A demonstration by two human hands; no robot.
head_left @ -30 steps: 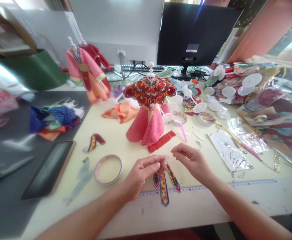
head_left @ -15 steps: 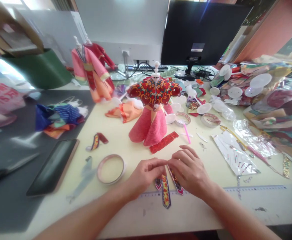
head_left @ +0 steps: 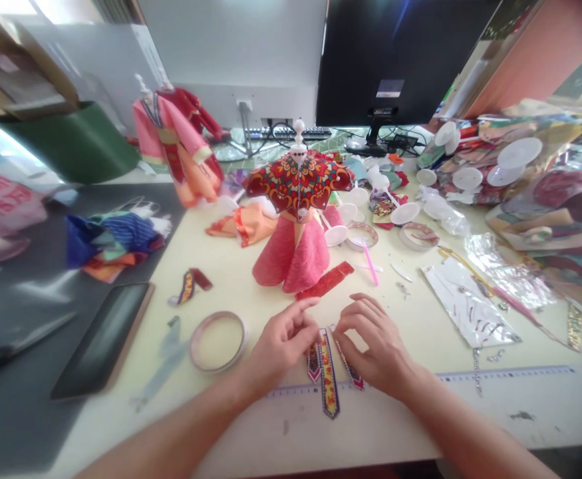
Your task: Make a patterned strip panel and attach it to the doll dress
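My left hand [head_left: 287, 338] is over the left edge of a group of narrow trimmed strips, its index finger stretched forward and its other fingers curled in toward the thumb. What those fingers hold, if anything, is hidden. A short dark strip [head_left: 313, 369] shows beneath them. Between the hands lies a yellow-and-red pointed strip [head_left: 328, 382] with a dark beaded border. My right hand [head_left: 373, 346] arches with thumb and fingers apart, fingertips touching the top of a slanting beaded strip [head_left: 349, 366]. A doll dress form [head_left: 298, 189] with a patterned collar and pink skirt stands behind.
A ruler [head_left: 490, 376] runs under the strips. Tape roll [head_left: 218, 340], phone [head_left: 104, 342] and scissors [head_left: 26, 342] lie to the left. A red strip [head_left: 325, 281] is ahead. White card with beads [head_left: 470, 306] and piled fabric [head_left: 560, 199] sit right; monitors [head_left: 395, 66] stand behind.
My hands, which met at the fingertips above the strips, have moved apart. The left drew leftward, uncovering the top of the yellow-and-red strip. The whole view shifted slightly.
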